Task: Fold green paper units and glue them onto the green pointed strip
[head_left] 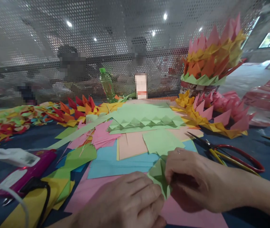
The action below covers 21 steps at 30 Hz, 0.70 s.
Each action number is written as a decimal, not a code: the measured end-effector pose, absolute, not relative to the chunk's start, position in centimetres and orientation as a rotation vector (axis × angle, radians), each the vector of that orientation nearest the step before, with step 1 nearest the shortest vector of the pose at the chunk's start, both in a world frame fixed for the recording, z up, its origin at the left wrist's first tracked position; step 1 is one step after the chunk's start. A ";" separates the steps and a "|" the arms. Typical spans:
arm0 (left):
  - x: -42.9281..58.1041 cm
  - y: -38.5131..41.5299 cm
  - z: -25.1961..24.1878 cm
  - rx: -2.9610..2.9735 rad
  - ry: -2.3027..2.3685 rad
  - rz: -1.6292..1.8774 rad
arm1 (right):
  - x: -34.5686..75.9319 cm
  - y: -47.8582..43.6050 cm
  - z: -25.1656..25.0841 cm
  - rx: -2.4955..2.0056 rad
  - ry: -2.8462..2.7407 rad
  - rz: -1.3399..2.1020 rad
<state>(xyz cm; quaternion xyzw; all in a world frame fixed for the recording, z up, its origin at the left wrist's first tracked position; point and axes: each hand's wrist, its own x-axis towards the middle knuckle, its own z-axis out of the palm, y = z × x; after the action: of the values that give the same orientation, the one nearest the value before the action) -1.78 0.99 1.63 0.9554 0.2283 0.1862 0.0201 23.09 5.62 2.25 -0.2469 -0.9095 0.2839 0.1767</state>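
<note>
A piece of green paper [159, 174], partly folded with raised creases, is between my two hands above a pink sheet [180, 212]. My right hand [194, 180] pinches its right edge, with a ring on one finger. My left hand [127, 199] is closed at its lower left edge; the fingertips are partly hidden. Just beyond lie flat light green squares [163, 141], blue paper [123, 166] and peach sheets [133, 145]. Farther back, a row of folded light green points [146, 122] rests on green paper.
Scissors [230, 155] lie open at right. A magenta device [37, 167] with a white plug and cables is at left, beside yellow paper [51, 193]. Red-orange folded points [82, 109], a green-capped bottle [106, 84], a tiered paper lotus [213, 53] and a clear container [268, 101] stand behind.
</note>
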 end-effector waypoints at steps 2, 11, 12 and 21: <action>-1.7 1.0 1.8 2.999 0.742 0.625 | 22.9 5.3 2.1 -0.718 -2.559 0.851; -2.2 1.3 2.0 3.069 0.754 0.544 | 22.6 5.2 0.8 -0.691 -2.494 0.841; -2.2 1.3 2.0 3.048 0.753 0.554 | 22.6 5.3 0.8 -0.674 -2.491 0.846; -2.1 0.9 1.6 2.977 0.761 0.654 | 22.8 5.9 1.1 -0.574 -2.482 0.853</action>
<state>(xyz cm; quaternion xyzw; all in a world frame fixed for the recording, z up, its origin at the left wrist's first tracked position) -2.12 0.91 1.64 0.9476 0.2423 0.2081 0.0001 22.80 5.86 1.15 -0.2082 -0.9001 0.3094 0.2255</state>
